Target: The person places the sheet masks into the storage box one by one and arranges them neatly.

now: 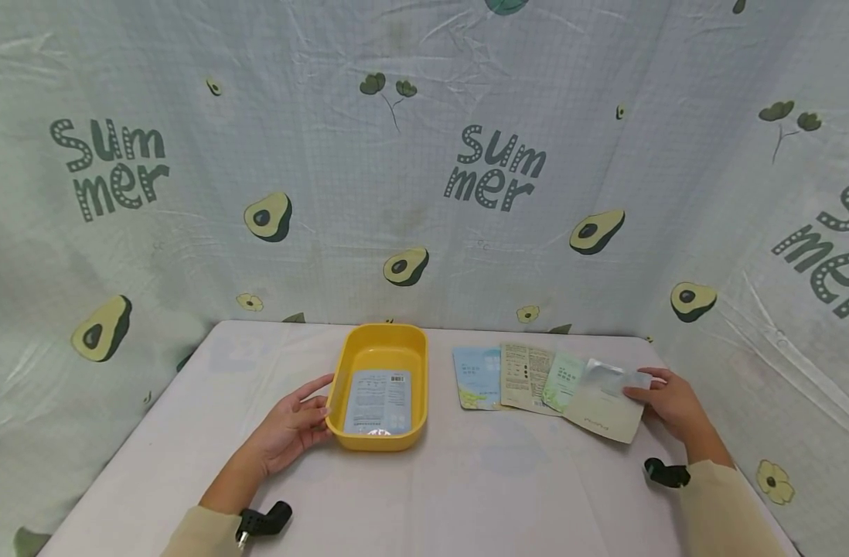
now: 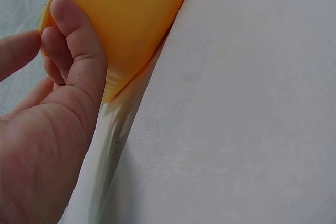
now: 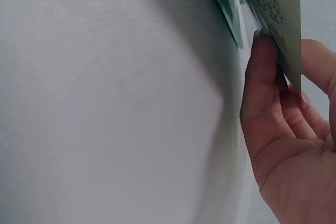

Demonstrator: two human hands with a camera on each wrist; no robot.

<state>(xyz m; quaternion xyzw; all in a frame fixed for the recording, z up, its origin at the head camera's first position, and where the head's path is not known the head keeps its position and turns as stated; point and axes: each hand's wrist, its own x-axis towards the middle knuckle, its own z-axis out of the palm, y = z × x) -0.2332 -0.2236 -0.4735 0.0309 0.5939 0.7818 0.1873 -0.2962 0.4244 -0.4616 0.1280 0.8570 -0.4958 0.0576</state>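
Observation:
My left hand (image 1: 295,425) grips the left rim of a yellow plastic tray (image 1: 383,442), thumb and fingers at its edge in the left wrist view. A light blue face mask packet (image 1: 379,402) with printed text and a barcode lies inside the tray. On the right, my right hand (image 1: 675,402) pinches the edge of a beige face mask packet (image 1: 605,410) with a shiny silvery top. In the right wrist view this packet (image 3: 286,19) is tilted up between thumb and fingers, and its back bears small print.
Left of the held packet, a green packet (image 1: 562,379), a beige printed packet (image 1: 525,375) and a blue packet (image 1: 478,375) lie in an overlapping row. They rest on a white-covered table (image 1: 494,487). A patterned curtain (image 1: 341,170) hangs behind and along both sides.

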